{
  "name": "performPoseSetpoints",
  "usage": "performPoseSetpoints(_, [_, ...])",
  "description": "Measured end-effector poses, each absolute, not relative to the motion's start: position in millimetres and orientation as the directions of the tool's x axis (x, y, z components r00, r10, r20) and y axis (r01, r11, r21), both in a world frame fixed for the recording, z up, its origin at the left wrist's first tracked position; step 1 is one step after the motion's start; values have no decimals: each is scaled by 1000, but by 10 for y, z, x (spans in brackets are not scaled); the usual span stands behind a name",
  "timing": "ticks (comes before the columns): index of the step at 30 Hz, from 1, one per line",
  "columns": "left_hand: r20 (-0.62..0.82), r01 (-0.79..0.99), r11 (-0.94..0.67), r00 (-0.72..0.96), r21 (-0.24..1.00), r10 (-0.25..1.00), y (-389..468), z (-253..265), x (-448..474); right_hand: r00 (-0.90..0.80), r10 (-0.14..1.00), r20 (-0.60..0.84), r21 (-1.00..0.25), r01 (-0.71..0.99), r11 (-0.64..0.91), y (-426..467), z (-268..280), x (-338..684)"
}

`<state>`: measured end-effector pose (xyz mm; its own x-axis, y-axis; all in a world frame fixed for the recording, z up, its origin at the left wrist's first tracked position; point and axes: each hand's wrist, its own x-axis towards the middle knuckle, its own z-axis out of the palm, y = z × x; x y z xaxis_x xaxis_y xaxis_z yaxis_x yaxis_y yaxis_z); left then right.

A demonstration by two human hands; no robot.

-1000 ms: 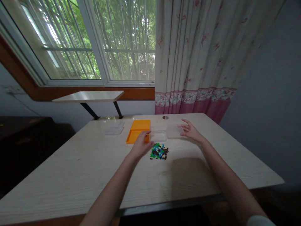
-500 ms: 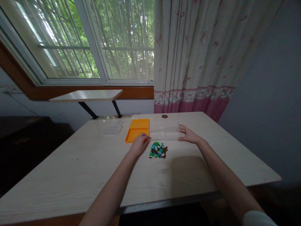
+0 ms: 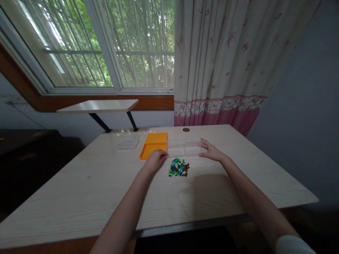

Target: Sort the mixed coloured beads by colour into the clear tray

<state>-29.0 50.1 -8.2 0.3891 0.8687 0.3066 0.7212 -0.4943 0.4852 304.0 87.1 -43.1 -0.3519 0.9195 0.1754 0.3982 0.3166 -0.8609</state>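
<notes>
the right clear box [image 3: 192, 150] has settled flat beside the left clear box [image 3: 176, 151]. clear cases [image 3: 128, 144] lie leftmost, then the orange box [image 3: 153, 145]; the left hand [image 3: 155, 160] bunches its fingertips at the left clear box's near corner, whether pinching i can't tell. nearer lies the brick pile [image 3: 178, 167]. the right hand [image 3: 212, 151] curves open at the right clear box's outer side. gentle, even pushes should square both without scattering bricks.

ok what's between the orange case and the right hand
The head view shows a clear tray beside the orange case, then a second clear tray next to it, by the right hand.
</notes>
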Motion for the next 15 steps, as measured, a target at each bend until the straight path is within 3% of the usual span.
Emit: performPoseSetpoints(15, [264,740,-474,394,477,880,500,-45,-338,-344,913,218,-831,425,359,897,-484,2990])
